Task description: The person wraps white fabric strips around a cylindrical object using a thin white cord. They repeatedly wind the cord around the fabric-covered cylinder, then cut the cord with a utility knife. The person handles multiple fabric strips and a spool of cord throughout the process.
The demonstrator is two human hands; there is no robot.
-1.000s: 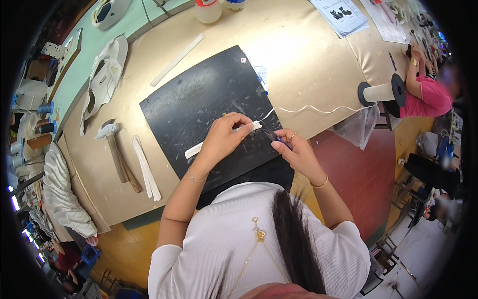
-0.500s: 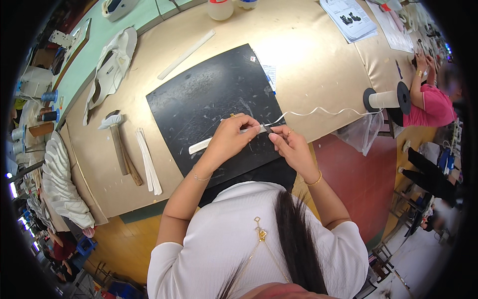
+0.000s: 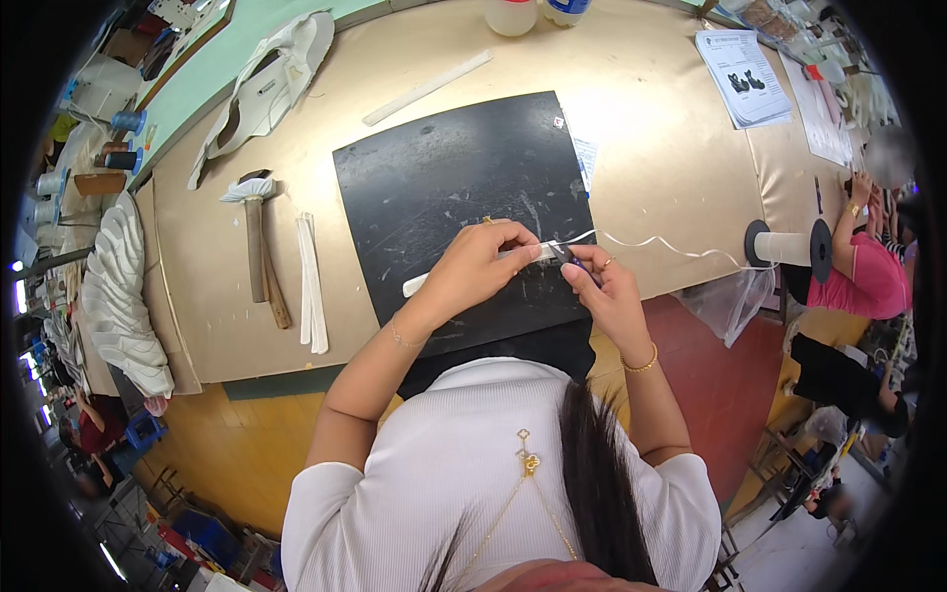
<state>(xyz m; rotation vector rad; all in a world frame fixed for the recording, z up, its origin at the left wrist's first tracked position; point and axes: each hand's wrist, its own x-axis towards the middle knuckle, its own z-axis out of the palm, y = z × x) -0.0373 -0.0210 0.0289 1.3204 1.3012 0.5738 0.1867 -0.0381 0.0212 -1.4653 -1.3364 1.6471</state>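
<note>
My left hand is closed on a flat white strip, pinching it near its right end above a black cutting mat. A narrow white tape runs from that end to a spool at the right edge of the table. In my right hand is a small pair of scissors with dark blades and a bluish handle. The blades meet the tape just beside my left fingertips. Whether they have cut through it is too small to tell.
Left of the mat lie a hammer with a wrapped head and several loose white strips. Another strip lies beyond the mat. Stacked white shoe pieces stand far left. Printed sheets and a co-worker in pink are right.
The scissors have turned in my right hand, so blades and handle now show at the tape. My left hand still pinches the strip. The whole view has shifted.
</note>
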